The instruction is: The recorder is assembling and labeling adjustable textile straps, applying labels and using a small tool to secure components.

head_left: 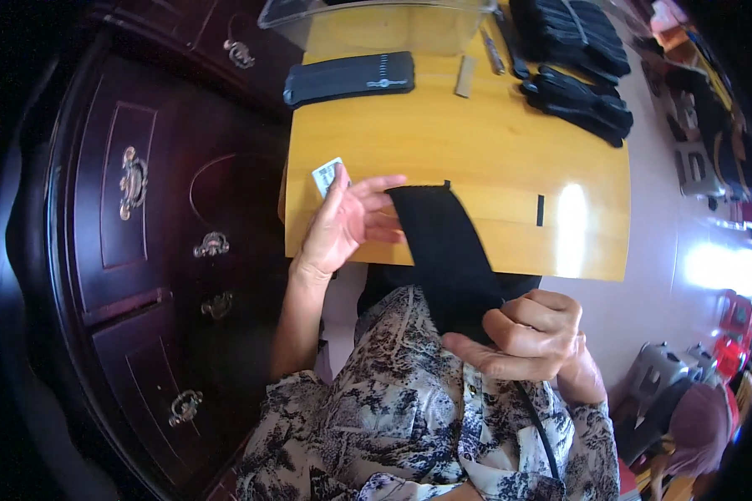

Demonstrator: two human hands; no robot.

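Note:
My right hand [530, 334] is closed around the lower end of a black strip of cloth [447, 242], shaped like a flat sock or sleeve. The cloth stretches up and left from my fist, over the table's near edge, and a small black tab sticks up at its top. Beside that top end, my left hand [347, 221] is open, palm showing and fingers spread; its fingertips are close to the cloth, and I cannot tell whether they touch it. A small white printed label [327, 175] shows behind my left thumb; whether it is held or lies on the table is unclear.
On the yellow table [376, 134] lie a dark grey folded fabric stack [349, 79], a tan strip [465, 77], a slim tool [493, 52], bundled black fabric pieces [576, 104] and a short black strip [541, 210]. A clear plastic bin [376, 29] stands behind; dark cabinets [134, 175] line the left.

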